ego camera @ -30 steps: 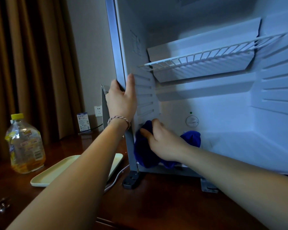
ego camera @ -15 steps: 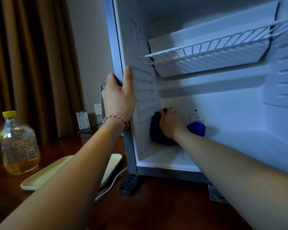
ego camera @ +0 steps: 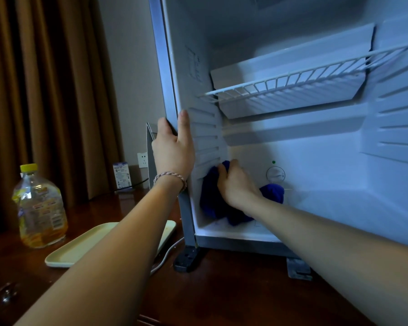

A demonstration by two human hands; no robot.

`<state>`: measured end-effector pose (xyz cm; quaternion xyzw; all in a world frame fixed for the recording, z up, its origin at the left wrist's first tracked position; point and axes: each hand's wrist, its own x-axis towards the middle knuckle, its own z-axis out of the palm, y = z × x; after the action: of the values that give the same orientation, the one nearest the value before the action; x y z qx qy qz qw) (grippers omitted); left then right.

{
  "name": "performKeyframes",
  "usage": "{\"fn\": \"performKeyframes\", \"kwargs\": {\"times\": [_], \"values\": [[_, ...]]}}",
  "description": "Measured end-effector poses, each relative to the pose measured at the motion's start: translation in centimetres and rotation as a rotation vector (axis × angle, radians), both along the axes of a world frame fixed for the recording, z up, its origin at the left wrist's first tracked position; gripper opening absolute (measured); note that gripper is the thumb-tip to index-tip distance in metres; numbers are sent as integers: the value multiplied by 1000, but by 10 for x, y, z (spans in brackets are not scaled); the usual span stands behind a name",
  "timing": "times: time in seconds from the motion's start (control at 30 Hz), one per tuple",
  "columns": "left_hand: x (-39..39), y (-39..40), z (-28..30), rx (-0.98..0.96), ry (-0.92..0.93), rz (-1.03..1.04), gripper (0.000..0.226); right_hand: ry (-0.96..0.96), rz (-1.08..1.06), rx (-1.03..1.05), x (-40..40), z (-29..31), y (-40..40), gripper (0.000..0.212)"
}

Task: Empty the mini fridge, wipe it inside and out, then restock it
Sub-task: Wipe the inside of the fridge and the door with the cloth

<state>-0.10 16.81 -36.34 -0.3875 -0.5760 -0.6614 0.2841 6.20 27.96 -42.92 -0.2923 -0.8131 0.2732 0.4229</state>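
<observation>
You have one mini fridge (ego camera: 316, 161) in view, standing open, with one white wire shelf (ego camera: 292, 83) inside it and one round dial (ego camera: 275, 174) on its back wall. One blue cloth (ego camera: 212, 203). Two hands: your left hand (ego camera: 173, 149) and your right hand (ego camera: 237, 182). One braided bracelet (ego camera: 170, 176). On the wooden table (ego camera: 222, 290): one bottle with a yellow cap (ego camera: 39, 208), one pale tray (ego camera: 80, 248), one small carton (ego camera: 121, 174). One wall socket (ego camera: 142, 159). One white cable (ego camera: 165, 257).
</observation>
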Motion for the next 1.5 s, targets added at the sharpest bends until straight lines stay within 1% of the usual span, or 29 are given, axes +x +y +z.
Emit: {"fn": "performKeyframes", "kwargs": {"times": [0.07, 0.17, 0.3, 0.37, 0.47, 0.57, 0.67, 0.8, 0.97, 1.03, 1.2, 1.3, 1.4, 1.47, 1.5], "values": [[2, -2, 0, -5, -5, -9, 43, 72, 20, -34, 8, 1, -14, 35], [1, -2, 0, 5, -5, -12, 44, 190, 19, -77, 18, 4, -24, 33], [-2, 0, 1, 18, -5, -8, 44, 332, -78, -3, 26, 17, -23, 32], [-4, 1, 0, 16, 6, -7, 44, 368, -86, 44, 23, 19, -24, 33], [-7, 3, 0, 30, 10, 1, 45, 264, 36, 13, 15, 9, -32, 37], [-6, 4, -1, 48, 8, -8, 46, 157, 206, -64, 22, 6, -33, 50], [-2, 2, -1, 45, 2, -11, 45, 114, 306, -133, 31, 10, -27, 58], [-2, 3, -1, 44, 2, -9, 45, 162, 347, -139, 28, 10, -25, 52], [-9, 7, -2, 67, 6, -13, 44, 260, 429, -205, 28, 8, -20, 30], [-10, 8, -2, 69, -3, -18, 45, 275, 449, -196, 29, 6, -20, 26], [-11, 8, -3, 67, -10, -28, 46, 277, 443, -116, 23, 3, -23, 26], [-7, 6, -2, 54, -16, -23, 46, 276, 389, -90, 17, 6, -23, 36], [-3, 4, -2, 58, -5, -4, 46, 322, 422, -121, 13, 10, -22, 48], [-1, 4, -2, 59, -1, 2, 46, 354, 436, -140, 10, 10, -17, 45], [-2, 4, -2, 59, -3, 0, 46, 389, 437, -173, 7, 10, -14, 40]]}}
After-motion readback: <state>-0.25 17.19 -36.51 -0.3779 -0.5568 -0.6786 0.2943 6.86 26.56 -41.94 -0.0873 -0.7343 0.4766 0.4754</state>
